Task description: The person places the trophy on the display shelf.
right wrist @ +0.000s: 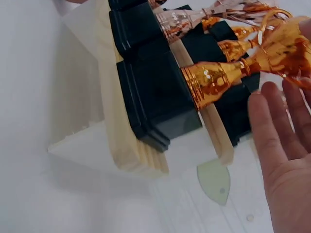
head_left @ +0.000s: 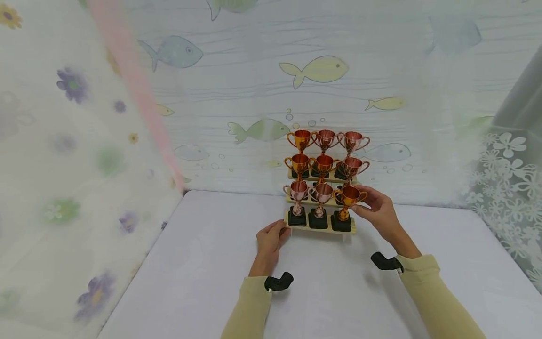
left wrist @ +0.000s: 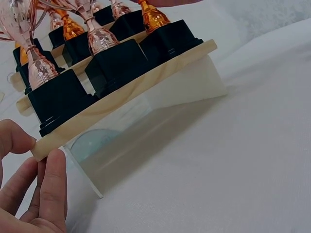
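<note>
A tiered stand with pale wooden shelves [head_left: 319, 230] and clear supports [left wrist: 189, 85] bears three rows of small trophies on black bases. Two rose-coloured trophies [head_left: 298, 192] [head_left: 322, 194] and a gold trophy [head_left: 348, 197] stand upright along the front shelf. My left hand [head_left: 269, 240] pinches the left end of that shelf, thumb above and fingers [left wrist: 52, 187] below. At the gold trophy's cup is my right hand [head_left: 378, 212], with a fingertip on the rim and the other fingers [right wrist: 267, 128] stretched out beside it. The far side of the cup's hold is partly hidden.
A white cloth [head_left: 203, 263] covers the table under the stand. Behind it hangs a fish-patterned curtain [head_left: 237, 84]; a flowered curtain [head_left: 63, 179] lines the left side and white lace [head_left: 508, 188] the right. Each wrist wears a black mount [head_left: 279, 281].
</note>
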Demonstrator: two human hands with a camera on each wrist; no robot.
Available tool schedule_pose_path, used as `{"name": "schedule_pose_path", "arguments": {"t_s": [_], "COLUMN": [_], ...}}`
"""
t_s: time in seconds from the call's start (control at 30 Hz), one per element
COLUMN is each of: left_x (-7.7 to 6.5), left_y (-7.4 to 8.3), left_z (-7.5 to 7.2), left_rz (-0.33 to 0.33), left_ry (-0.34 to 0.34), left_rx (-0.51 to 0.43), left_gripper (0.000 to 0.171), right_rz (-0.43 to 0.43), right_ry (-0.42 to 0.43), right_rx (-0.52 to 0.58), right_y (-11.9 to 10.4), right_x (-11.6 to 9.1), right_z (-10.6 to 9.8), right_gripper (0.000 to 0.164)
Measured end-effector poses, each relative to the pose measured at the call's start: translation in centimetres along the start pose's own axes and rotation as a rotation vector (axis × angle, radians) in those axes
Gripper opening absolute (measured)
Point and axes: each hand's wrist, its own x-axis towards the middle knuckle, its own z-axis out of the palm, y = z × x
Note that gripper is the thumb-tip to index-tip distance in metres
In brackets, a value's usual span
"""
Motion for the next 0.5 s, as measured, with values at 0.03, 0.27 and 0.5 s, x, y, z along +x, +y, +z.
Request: {"name": "schedule_pose_path", "arguments": {"t_s": [0.03, 0.27, 0.5], "left_x": [0.0, 0.1, -0.5], "left_y": [0.0, 0.7, 1.6], "left_z": [-0.1, -0.4, -1.6], "left_rz": [-0.001, -0.013, 0.212], "left_ry": [-0.001, -0.004, 0.023], "left_rx": [-0.003, 0.072, 0.492], "left_gripper": [0.036, 0.033, 0.022], "right_rz": [0.006, 0.010, 0.092], "right_ry": [0.000, 0.016, 0.067], "right_rx": [-0.009, -0.213, -0.600], "right_y": [0.0, -0.4, -1.4], "right_x": [-0.2, -2.0, -5.3], "right_z": [0.0, -0.5, -1.2], "right_gripper": [0.051, 0.053, 0.054]}}
